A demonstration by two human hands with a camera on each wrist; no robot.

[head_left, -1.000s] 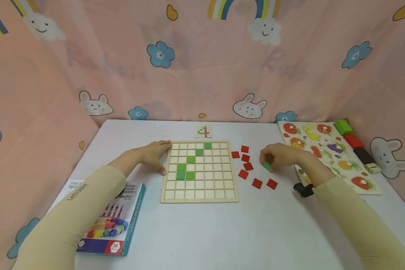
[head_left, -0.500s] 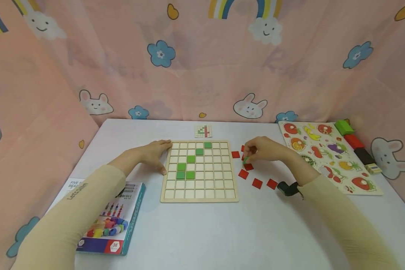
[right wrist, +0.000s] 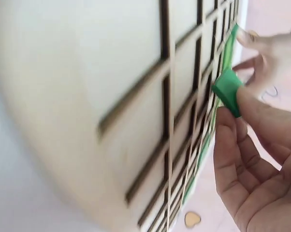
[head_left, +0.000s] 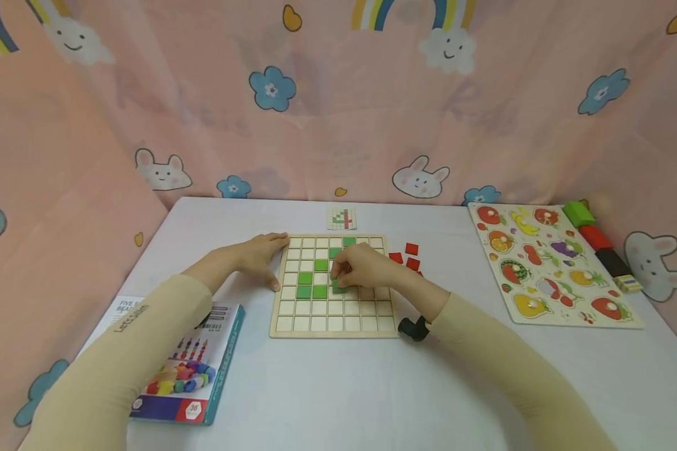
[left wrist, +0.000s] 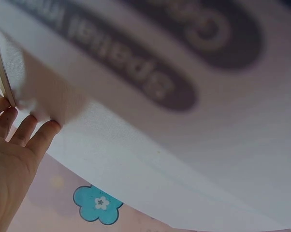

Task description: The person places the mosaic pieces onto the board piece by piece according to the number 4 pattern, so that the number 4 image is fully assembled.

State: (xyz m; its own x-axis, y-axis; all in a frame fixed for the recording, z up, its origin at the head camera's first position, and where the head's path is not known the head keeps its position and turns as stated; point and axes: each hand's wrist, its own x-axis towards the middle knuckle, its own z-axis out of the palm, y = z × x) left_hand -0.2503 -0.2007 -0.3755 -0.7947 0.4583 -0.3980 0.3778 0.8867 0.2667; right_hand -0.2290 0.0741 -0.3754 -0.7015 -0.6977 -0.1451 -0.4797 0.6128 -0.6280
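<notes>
A wooden grid board [head_left: 334, 334] lies on the white table, with several green square tiles [head_left: 304, 292] in its cells. My right hand [head_left: 365, 268] is over the middle of the board and pinches one green tile [right wrist: 226, 91] between thumb and fingers. In the right wrist view that tile is tilted close to the grid. My left hand [head_left: 257, 258] rests against the board's left edge, thumb and fingers spread; its fingertips [left wrist: 50, 126] also show in the left wrist view. Several red square tiles [head_left: 412, 249] lie right of the board, some hidden by my right arm.
Behind the board lies a small card [head_left: 341, 219] with a green and red grid pattern. A fruit picture board [head_left: 547, 266] is at right, beside a row of blocks [head_left: 592, 238]. A box [head_left: 194, 376] with printed beads lies under my left forearm.
My right hand has moved left with the green tile, from beyond the red tiles to over the board. The left hand stays at the board's edge.
</notes>
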